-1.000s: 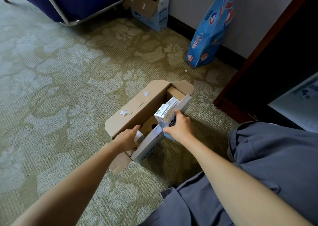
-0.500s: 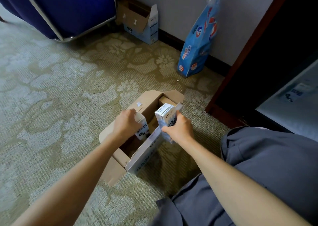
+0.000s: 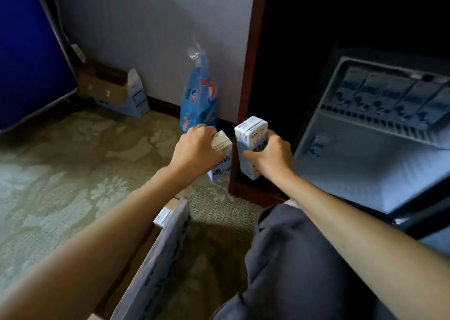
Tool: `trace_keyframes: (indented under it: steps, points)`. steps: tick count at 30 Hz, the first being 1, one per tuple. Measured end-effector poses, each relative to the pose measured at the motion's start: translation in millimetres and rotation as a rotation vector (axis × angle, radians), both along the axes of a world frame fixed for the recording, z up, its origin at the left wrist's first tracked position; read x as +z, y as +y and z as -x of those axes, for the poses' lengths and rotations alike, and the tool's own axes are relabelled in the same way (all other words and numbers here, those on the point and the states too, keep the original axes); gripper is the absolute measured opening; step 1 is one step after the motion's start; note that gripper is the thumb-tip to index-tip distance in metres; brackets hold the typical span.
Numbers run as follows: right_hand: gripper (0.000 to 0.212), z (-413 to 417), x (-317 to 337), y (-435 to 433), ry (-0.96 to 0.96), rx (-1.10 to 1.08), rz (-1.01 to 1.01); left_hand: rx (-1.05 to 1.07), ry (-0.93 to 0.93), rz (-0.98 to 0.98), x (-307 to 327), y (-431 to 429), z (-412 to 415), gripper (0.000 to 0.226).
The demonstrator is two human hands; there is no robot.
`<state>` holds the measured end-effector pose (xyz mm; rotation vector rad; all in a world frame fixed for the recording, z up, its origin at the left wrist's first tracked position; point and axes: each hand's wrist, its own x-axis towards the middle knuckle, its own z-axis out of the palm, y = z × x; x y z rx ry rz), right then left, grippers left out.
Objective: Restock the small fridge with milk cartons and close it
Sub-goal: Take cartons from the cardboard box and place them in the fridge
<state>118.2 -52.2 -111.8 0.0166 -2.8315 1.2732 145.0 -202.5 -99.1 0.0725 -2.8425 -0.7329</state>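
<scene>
The left hand [image 3: 194, 149] has its fingers wrapped around a small white-and-blue milk carton [image 3: 220, 159], holding it upright with a slight tilt, clear of the floor. Just to the right of that carton, not touching it, the right hand [image 3: 270, 157] grips a second milk carton [image 3: 250, 137], also upright, its top standing a little higher than the first. Both cartons hang in front of the dark wooden cabinet post [image 3: 250, 76], above the patterned green carpet [image 3: 73, 161].

To the right of the post the small fridge door [image 3: 365, 161] stands swung open, its pale inner face turned toward the camera. A row of milk cartons [image 3: 389, 93] already stands in the door shelf [image 3: 370, 120] near the top of it. The fridge's interior is too dark to make out.

Below and left of the post, under the left forearm, lies the open cardboard carton box [image 3: 155, 259], with the top of another carton [image 3: 162, 216] showing inside it. A blue plastic bag [image 3: 198, 100] leans on the wall just left of the post, and farther left along the wall sits a second opened cardboard box [image 3: 114, 91]. The person's grey trouser leg [image 3: 292, 259] fills the area below the post.
</scene>
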Motion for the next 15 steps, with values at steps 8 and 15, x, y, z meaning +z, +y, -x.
trace_keyframes:
  steps: [8,15]
  points:
    - [0.038,49,-26,125,-0.043,-0.152,-0.043,-0.244,-0.052,0.034,-15,112,74,0.028]
    - [0.042,93,-82,197,-0.125,-0.395,0.03,-0.307,-0.2,0.086,-56,204,134,0.031]
